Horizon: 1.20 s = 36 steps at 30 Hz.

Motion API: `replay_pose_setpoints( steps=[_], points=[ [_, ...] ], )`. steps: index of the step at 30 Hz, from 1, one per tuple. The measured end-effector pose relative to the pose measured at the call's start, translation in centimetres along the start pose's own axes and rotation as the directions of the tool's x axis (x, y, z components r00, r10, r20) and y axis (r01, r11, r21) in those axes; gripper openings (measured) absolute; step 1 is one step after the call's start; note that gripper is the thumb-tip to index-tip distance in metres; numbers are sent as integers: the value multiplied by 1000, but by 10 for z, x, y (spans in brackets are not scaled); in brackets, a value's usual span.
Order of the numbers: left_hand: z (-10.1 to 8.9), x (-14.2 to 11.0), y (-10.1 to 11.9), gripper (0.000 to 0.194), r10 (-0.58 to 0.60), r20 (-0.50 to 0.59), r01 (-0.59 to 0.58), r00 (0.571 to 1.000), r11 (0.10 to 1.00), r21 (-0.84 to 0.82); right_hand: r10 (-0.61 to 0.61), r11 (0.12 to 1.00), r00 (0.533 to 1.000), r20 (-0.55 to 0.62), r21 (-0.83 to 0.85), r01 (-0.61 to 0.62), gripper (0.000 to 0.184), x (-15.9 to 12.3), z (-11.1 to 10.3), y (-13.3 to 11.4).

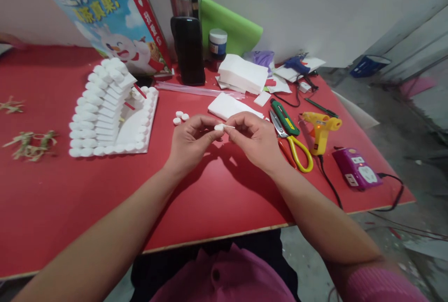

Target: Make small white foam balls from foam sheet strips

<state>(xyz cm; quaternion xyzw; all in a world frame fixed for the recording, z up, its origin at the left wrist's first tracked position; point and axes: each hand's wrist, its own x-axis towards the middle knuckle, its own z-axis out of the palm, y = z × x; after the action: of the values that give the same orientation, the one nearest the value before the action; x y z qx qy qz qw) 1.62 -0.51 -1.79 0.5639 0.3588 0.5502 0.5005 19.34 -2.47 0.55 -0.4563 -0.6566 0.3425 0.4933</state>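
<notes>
Head view: a small white disc point(219, 127) was pinched between the thumb and fingers of the left hand point(189, 139), just above the red table point(210, 204). A thin white sliver point(229, 127) was held between the thumb and forefinger of the right hand point(258, 142), its end almost at the disc; whether the two were joined could not be told. The fingertips of both hands were brought close together, and each set was closed on its piece.

Three loose white discs point(177, 121) were seen just beyond the left fingers. Well to the left of them, a white model with steps point(89, 127) was edged by similar rounded pieces. Just beyond the fingertips, a folded white sheet point(233, 106) was laid flat, with a thicker white stack point(241, 74) behind it. To the right of the right fingers, scissors point(301, 155) with yellow and red handles were placed beside a green-handled tool point(285, 117); farther right, a yellow glue gun point(318, 131) and a purple power adapter point(357, 169) were set. Well beyond the left fingers, a black phone point(188, 52) was stood upright near a white-lidded jar point(217, 43).
</notes>
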Motion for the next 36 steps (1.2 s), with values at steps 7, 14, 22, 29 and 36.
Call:
replay_pose_setpoints(
  steps=[7, 14, 22, 29, 36],
  points=[
    [4, -3, 3, 15, 5, -56, -5, 998, 1000, 14, -48, 998, 999, -22, -28, 48, 13, -2, 3, 0],
    [4, -2, 3, 18, -7, -91, 13, 996, 998, 66, -29, 999, 998, 55, -20, 30, 10, -6, 7, -5],
    [1, -3, 1, 16, -61, -131, 82, 989, 984, 160, -272, 940, 952, 142, -172, 294, 10, -17, 28, 1],
    [6, -9, -1, 31, -116, -73, 129, 991, 968, 217, -141, 975, 979, 147, -153, 163, 12, -15, 28, 7],
    [6, -7, 0, 35, -144, 41, 128, 989, 953, 274, -67, 985, 992, 106, -152, 82, 17, -12, 25, 8]
  ],
)
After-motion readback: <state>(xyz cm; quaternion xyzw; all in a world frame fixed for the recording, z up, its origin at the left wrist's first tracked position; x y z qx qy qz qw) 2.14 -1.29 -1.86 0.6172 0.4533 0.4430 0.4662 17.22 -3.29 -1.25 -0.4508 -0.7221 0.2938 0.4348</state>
